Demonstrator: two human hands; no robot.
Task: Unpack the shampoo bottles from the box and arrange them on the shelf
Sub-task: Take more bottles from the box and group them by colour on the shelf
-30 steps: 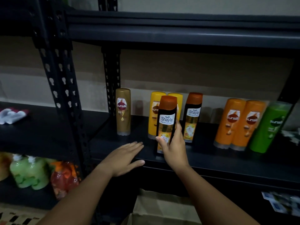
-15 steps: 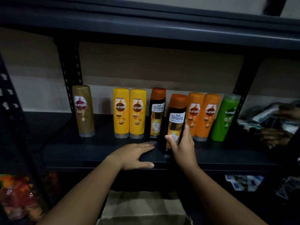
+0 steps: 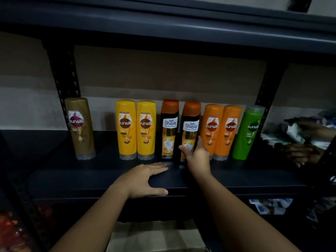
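Observation:
A row of shampoo bottles stands on the black shelf [image 3: 91, 180]: a gold one [image 3: 80, 128] at the left, two yellow ones [image 3: 136, 130], two dark Shayla bottles with orange caps, two orange ones [image 3: 221, 131] and a green one [image 3: 248, 132]. My right hand [image 3: 197, 155] grips the lower part of the right Shayla bottle [image 3: 190, 124], which stands upright beside the other Shayla bottle [image 3: 169, 128]. My left hand [image 3: 145, 179] rests flat on the shelf's front edge, fingers straight. The cardboard box [image 3: 154, 237] lies below, between my forearms.
Black perforated uprights [image 3: 62, 73] stand at both ends of the row, and another shelf board runs overhead. Another person's hand [image 3: 301, 153] holds packets at the far right. Colourful pouches [image 3: 12, 230] sit low on the left, and packets lie on the lower right shelf.
My right hand has slid the Shayla bottle back into the row beside its twin. The left hand stays flat on the shelf edge. The view has shifted right.

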